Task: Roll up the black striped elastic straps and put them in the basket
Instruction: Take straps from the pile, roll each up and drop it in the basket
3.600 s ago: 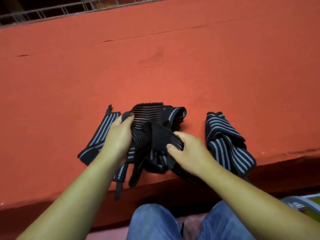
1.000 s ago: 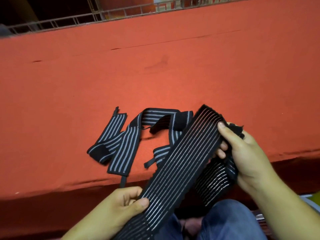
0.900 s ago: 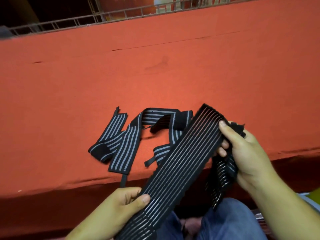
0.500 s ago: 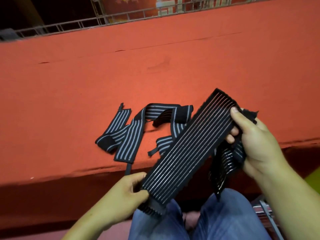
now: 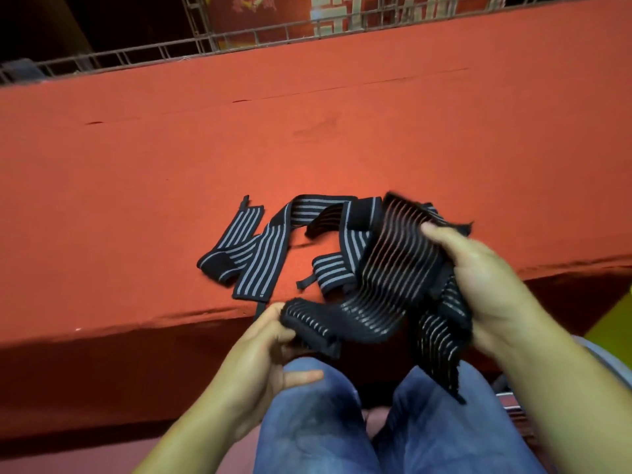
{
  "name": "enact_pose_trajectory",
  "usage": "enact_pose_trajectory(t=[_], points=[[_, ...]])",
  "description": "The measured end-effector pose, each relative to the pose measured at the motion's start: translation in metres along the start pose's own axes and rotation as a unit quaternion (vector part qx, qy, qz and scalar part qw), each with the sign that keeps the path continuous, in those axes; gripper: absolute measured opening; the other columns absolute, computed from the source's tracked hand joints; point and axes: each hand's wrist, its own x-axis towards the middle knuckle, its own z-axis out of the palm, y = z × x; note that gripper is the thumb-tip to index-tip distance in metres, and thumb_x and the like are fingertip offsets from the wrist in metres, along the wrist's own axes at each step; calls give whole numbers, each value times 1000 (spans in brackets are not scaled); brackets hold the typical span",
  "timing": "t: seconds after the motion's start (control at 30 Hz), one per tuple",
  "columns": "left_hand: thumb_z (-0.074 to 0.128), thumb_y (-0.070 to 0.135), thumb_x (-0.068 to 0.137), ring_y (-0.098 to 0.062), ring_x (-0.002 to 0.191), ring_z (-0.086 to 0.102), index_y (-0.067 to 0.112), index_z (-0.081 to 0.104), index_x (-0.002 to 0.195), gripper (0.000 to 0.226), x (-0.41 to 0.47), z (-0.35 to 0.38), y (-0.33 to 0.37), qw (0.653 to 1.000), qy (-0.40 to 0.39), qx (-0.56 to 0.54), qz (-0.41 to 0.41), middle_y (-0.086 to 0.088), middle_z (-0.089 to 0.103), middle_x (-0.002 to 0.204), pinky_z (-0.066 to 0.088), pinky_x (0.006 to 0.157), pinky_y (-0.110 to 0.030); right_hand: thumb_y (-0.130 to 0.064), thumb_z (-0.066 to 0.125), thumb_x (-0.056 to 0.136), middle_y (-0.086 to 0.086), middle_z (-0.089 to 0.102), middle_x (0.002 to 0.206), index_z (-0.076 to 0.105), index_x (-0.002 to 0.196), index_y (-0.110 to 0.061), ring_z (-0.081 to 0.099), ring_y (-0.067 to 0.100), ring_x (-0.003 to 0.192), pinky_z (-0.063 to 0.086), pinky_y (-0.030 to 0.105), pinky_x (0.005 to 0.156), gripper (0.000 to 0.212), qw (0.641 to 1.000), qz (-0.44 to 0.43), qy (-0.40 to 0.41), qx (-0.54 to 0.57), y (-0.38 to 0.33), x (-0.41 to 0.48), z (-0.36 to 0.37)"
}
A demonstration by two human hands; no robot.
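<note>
A wide black strap with thin pale stripes (image 5: 386,278) hangs slack between my two hands, above my knees and the front edge of the red table. My left hand (image 5: 270,350) pinches its near end, which curls over. My right hand (image 5: 478,268) grips its far part, and a loose tail dangles below that hand. A second black strap with broader grey stripes (image 5: 270,244) lies unrolled and twisted on the red table (image 5: 171,165), to the left of the held strap. The basket cannot be made out for sure.
My blue-jeaned knees (image 5: 307,422) sit just under the hands. A metal railing (image 5: 171,56) runs along the table's far edge. At the right border a grey rim and a yellow-green surface (image 5: 615,319) show partly.
The held strap was stretched taut between my hands; now it sags and its near end folds over at my left hand. My right hand has tilted inward. The strap on the table has not moved.
</note>
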Motion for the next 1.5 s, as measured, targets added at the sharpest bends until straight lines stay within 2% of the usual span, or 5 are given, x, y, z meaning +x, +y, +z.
enact_pose_trajectory(t=[0.3, 0.67, 1.03, 1.3, 1.5], points=[[54, 4, 103, -28, 95, 66, 35, 66, 117, 37, -15, 10, 8, 981, 55, 123, 137, -13, 72, 113, 54, 93, -63, -27, 67, 99, 4, 81, 86, 77, 102, -7, 76, 11, 70, 53, 19, 51, 22, 990, 14, -47, -132, 54, -31, 3], [59, 2, 101, -6, 64, 63, 13, 60, 100, 11, -54, 15, -7, 954, 18, 180, 238, 5, 68, 72, 49, 60, -16, -3, 77, 91, 15, 80, 99, 80, 99, -11, 77, 27, 92, 61, 48, 94, 12, 977, -43, -110, -178, 83, -79, 5], [69, 27, 98, -14, 79, 65, 23, 67, 93, 7, -90, 2, -10, 923, 14, 263, 280, -4, 74, 89, 54, 76, -37, -14, 80, 84, 28, 61, 87, 52, 90, 1, 66, 38, 85, 51, 79, 87, 32, 975, -77, -128, -165, 95, -106, 5], [69, 33, 92, -10, 78, 70, 27, 70, 89, 7, -110, -1, 1, 914, -12, 283, 290, 3, 76, 86, 54, 73, -26, 2, 74, 92, -13, 73, 130, 55, 73, -6, 71, 11, 118, 54, 48, 104, 28, 919, -166, -192, -300, 82, -123, 15], [68, 27, 97, -8, 94, 72, 22, 69, 89, 10, -108, -1, -2, 908, 9, 309, 281, 10, 77, 104, 53, 82, -29, 0, 72, 95, 22, 63, 89, 50, 73, -3, 58, 31, 75, 50, 51, 76, 31, 915, -176, -184, -312, 85, -115, 5]])
